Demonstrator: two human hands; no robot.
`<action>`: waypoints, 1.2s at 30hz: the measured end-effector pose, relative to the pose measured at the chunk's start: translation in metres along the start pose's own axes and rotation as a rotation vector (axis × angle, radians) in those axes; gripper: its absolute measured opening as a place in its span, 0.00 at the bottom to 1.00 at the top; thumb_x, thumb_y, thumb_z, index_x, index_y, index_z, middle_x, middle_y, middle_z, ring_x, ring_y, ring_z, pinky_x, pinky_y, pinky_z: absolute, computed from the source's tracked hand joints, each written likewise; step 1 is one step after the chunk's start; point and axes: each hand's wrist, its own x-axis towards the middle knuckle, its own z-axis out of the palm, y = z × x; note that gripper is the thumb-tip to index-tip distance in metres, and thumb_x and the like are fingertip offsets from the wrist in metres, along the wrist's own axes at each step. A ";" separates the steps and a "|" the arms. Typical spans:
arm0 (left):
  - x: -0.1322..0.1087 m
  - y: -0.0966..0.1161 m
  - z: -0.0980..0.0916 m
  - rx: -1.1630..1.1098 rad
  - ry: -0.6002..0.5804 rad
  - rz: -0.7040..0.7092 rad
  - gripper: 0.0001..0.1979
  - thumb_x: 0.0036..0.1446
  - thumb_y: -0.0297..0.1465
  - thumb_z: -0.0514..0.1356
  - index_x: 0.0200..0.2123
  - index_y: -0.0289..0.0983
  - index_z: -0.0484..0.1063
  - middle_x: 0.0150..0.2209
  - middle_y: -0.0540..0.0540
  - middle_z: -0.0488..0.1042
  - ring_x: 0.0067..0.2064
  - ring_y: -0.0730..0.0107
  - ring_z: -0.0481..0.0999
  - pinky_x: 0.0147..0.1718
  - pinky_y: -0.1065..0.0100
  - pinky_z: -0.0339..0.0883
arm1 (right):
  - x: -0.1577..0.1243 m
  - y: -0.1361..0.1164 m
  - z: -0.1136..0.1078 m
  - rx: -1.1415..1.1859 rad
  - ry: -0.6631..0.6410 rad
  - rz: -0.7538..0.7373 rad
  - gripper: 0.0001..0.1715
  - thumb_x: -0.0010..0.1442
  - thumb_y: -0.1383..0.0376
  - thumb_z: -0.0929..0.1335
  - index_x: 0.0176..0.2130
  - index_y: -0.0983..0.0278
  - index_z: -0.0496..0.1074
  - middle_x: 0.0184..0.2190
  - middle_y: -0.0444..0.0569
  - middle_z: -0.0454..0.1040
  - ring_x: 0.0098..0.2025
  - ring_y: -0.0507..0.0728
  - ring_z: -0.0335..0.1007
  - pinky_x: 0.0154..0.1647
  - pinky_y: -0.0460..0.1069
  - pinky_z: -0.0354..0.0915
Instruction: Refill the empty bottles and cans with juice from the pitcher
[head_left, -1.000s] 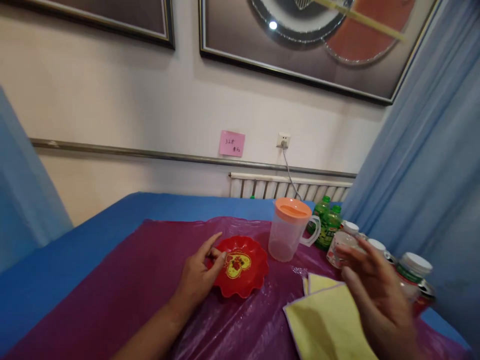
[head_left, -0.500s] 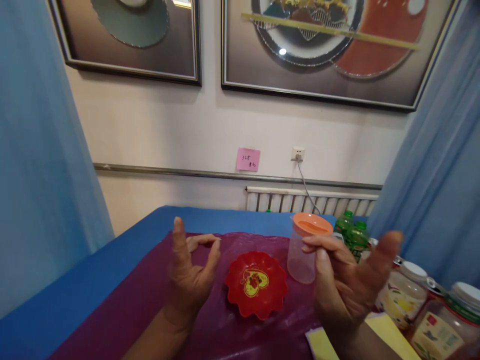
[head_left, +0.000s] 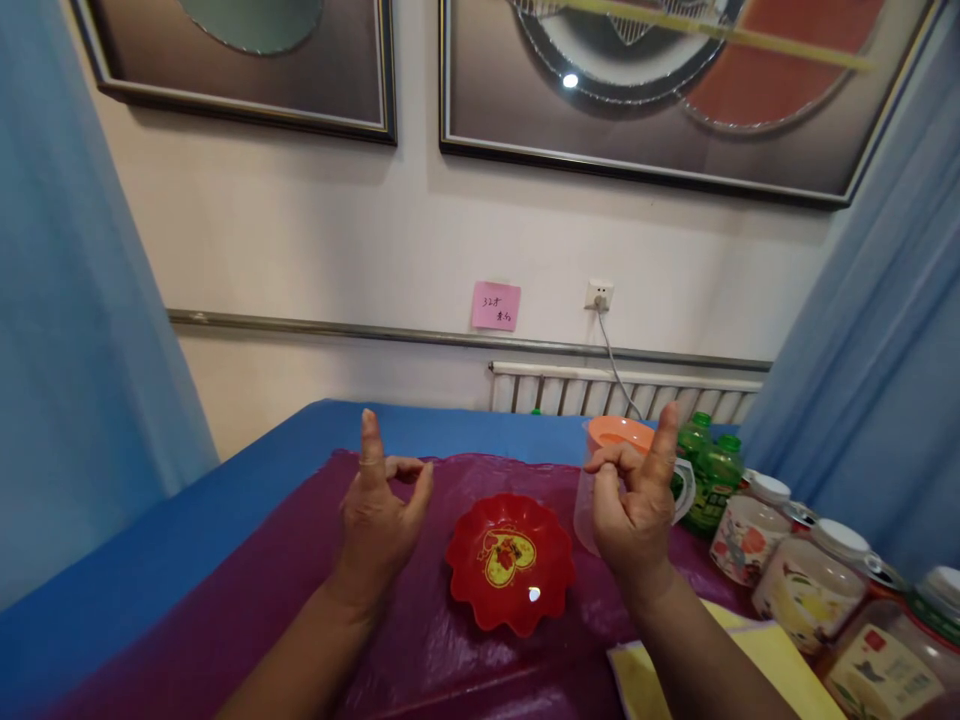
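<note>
"Where does the red dish (head_left: pixel 510 565) sit?"

"On the purple sheet (head_left: pixel 285 580), between the person's two forearms. It has a scalloped rim and a yellow heart print, with a bright glint on its near side."

"And the left hand (head_left: pixel 379 515)?"

"Raised to the left of the dish, apart from it. Thumb and one finger curl into a narrow ring with the tips close together, another finger points straight up, and it holds nothing."

"Is the right hand (head_left: pixel 637 505) much the same?"

"Nearly a mirror of it, up to the right of the dish: a narrow pinch, bare, one finger upright."

"What's behind that one?"

"The pitcher (head_left: pixel 585 515) with its orange lid (head_left: pixel 616 432), to the right of the dish and a little beyond it. The hand covers much of it, so I can't say for certain whether they touch."

"Anything else around?"

"Yellow cloths (head_left: pixel 780 650) to the right of the dish on its near side, partly under the right forearm in this view. Farther right of the dish stand jars (head_left: pixel 806 595) with pale lids, and green bottles (head_left: pixel 716 485) stand beyond it to the right."
</note>
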 end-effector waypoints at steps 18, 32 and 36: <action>-0.005 0.000 0.001 -0.007 -0.037 -0.001 0.49 0.61 0.33 0.62 0.75 0.40 0.33 0.32 0.52 0.80 0.34 0.62 0.81 0.44 0.60 0.75 | -0.015 0.006 0.008 0.036 -0.042 0.039 0.47 0.65 0.71 0.61 0.75 0.60 0.37 0.31 0.41 0.73 0.33 0.54 0.72 0.43 0.53 0.70; -0.008 0.001 0.001 -0.015 -0.046 0.026 0.48 0.62 0.33 0.60 0.75 0.40 0.33 0.32 0.52 0.81 0.34 0.64 0.82 0.42 0.61 0.76 | -0.024 0.009 0.015 0.058 -0.073 0.054 0.47 0.66 0.71 0.61 0.75 0.59 0.35 0.31 0.42 0.73 0.34 0.54 0.73 0.46 0.53 0.71; -0.011 -0.002 0.001 -0.023 -0.027 0.042 0.48 0.62 0.33 0.61 0.75 0.41 0.34 0.32 0.52 0.80 0.34 0.64 0.82 0.43 0.60 0.76 | -0.026 0.009 0.016 0.058 -0.075 0.048 0.47 0.66 0.71 0.60 0.75 0.58 0.35 0.31 0.41 0.73 0.33 0.53 0.73 0.46 0.53 0.71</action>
